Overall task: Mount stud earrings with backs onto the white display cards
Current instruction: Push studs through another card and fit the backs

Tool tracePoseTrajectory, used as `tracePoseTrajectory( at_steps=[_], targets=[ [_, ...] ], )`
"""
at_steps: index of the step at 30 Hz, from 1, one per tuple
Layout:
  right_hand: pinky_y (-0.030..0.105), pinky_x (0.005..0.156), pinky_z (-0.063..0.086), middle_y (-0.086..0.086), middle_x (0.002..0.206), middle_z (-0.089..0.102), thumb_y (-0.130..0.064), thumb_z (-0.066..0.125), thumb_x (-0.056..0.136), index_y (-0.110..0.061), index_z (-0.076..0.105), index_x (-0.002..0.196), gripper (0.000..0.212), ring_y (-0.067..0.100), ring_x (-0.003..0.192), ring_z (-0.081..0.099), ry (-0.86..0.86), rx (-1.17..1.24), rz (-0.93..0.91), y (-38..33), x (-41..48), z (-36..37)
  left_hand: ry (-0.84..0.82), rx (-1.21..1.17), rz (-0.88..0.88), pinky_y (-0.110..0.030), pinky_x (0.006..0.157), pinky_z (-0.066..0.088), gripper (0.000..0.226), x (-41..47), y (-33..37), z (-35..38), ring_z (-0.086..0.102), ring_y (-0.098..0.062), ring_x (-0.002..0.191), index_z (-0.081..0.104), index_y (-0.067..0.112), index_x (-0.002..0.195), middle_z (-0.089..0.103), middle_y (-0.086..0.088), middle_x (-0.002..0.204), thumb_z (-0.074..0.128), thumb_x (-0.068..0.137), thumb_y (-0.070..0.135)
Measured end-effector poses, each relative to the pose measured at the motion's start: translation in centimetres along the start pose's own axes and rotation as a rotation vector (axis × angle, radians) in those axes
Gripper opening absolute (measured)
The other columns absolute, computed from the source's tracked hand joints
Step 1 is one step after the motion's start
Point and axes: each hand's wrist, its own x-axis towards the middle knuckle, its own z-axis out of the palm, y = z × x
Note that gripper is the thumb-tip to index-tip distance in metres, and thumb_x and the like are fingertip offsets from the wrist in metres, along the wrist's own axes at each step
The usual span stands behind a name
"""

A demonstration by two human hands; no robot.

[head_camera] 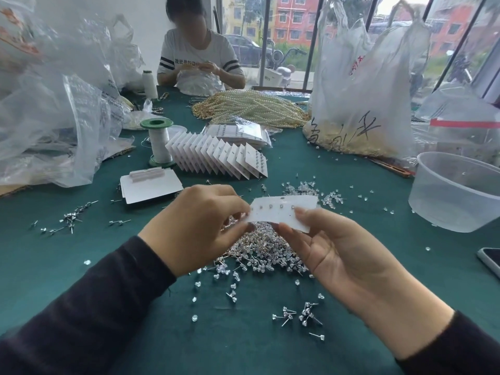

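Observation:
A white display card point(284, 211) with several studs along its upper row hangs above the green table. My left hand point(200, 226) pinches the card's left end. My right hand point(332, 244) holds its lower right edge between thumb and fingers. Below the card lies a heap of stud earrings point(259, 255). Clear plastic backs point(316, 196) are strewn behind it. A fanned row of filled cards point(221, 155) stands further back, with a stack of blank cards point(150, 186) to its left.
A clear plastic tub point(457, 190) sits at the right, a phone point(491, 262) near the right edge. A thread spool point(159, 143), plastic bags point(54, 117), pearl strands point(251, 106) and another person point(198, 58) occupy the far side. Loose studs point(300, 316) lie near me.

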Motion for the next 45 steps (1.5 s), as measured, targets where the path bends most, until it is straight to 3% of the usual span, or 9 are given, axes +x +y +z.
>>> tracePoseTrajectory(
  at_steps=[5,9,13,18,24,28,34,39,45],
  targets=[
    [0.027,0.056,0.057,0.013,0.075,0.07,-0.022,0.065,0.075,0.001,0.069,0.076,0.024,0.027,0.065,0.068,-0.043,-0.246,-0.093,-2.4,0.3,-0.5,0.183,-0.006,-0.117,-0.013,0.053,0.039,0.012,0.4,0.0,1.0,0.049,-0.008,0.046,0.069,0.005,0.07,0.063,0.001,0.058,0.064,0.079,0.01],
    [0.013,0.056,0.05,-0.004,0.064,0.068,-0.02,0.066,0.084,-0.016,0.069,0.078,0.008,0.005,0.06,0.063,0.287,-1.196,-0.494,-5.5,0.6,-3.0,0.252,-0.307,-0.41,-0.013,0.05,0.05,0.016,0.7,-0.3,1.6,0.06,-0.01,0.045,0.065,0.011,0.067,0.064,0.003,0.056,0.062,0.083,0.012],
    [0.008,0.05,0.042,-0.012,0.067,0.065,-0.016,0.063,0.084,-0.024,0.072,0.08,0.012,-0.001,0.062,0.059,0.286,-1.756,-0.421,-5.5,1.1,-4.8,0.25,-0.652,-0.634,-0.022,0.045,0.054,0.024,0.9,-0.7,2.0,0.062,-0.016,0.044,0.062,0.004,0.064,0.066,-0.006,0.053,0.058,0.085,0.014],
    [0.006,0.048,0.037,-0.015,0.078,0.055,-0.025,0.063,0.086,-0.026,0.072,0.097,0.014,-0.001,0.062,0.051,0.171,-1.865,-0.366,-3.2,2.0,-4.7,0.206,-0.848,-0.725,-0.018,0.036,0.046,0.029,1.0,-0.6,2.2,0.057,-0.013,0.037,0.06,-0.001,0.061,0.065,-0.007,0.05,0.055,0.087,0.009],
    [0.008,0.051,0.037,-0.011,0.07,0.059,-0.014,0.064,0.083,-0.017,0.068,0.075,0.009,-0.003,0.065,0.05,0.203,-1.906,-0.434,-3.3,2.2,-5.0,0.143,-0.859,-0.72,-0.019,0.036,0.046,0.028,1.1,0.0,2.3,0.054,-0.013,0.036,0.058,-0.002,0.061,0.062,-0.006,0.047,0.055,0.087,0.007],
    [0.008,0.058,0.046,-0.009,0.075,0.064,-0.009,0.063,0.083,-0.02,0.067,0.082,0.012,-0.001,0.067,0.058,0.205,-1.792,-0.449,-4.7,1.8,-4.8,0.114,-0.839,-0.701,-0.018,0.036,0.046,0.028,1.0,0.3,2.2,0.054,-0.012,0.036,0.058,-0.003,0.061,0.062,-0.006,0.048,0.056,0.087,0.007],
    [0.013,0.056,0.041,-0.011,0.08,0.06,-0.037,0.074,0.072,-0.031,0.064,0.085,0.017,-0.001,0.068,0.055,0.068,-2.04,0.028,-6.6,0.0,-4.9,0.083,-0.805,-0.697,-0.02,0.036,0.046,0.026,1.0,0.2,2.2,0.055,-0.013,0.037,0.059,-0.001,0.061,0.063,-0.007,0.05,0.056,0.086,0.007],
    [0.014,0.054,0.04,-0.011,0.075,0.058,-0.024,0.062,0.077,-0.023,0.061,0.077,0.001,0.0,0.066,0.052,0.037,-2.078,-0.116,-4.7,0.6,-4.4,0.058,-0.792,-0.68,-0.019,0.036,0.046,0.025,1.0,0.4,2.4,0.055,-0.013,0.037,0.059,-0.003,0.062,0.063,-0.007,0.049,0.057,0.086,0.006],
    [0.007,0.052,0.041,-0.012,0.067,0.061,-0.017,0.064,0.08,-0.02,0.066,0.07,0.011,-0.003,0.061,0.054,0.085,-1.989,-0.234,-5.1,0.8,-4.5,0.037,-0.769,-0.678,-0.019,0.036,0.046,0.025,0.9,0.5,2.5,0.055,-0.013,0.037,0.06,-0.004,0.064,0.064,-0.008,0.05,0.057,0.086,0.007]
  ],
)
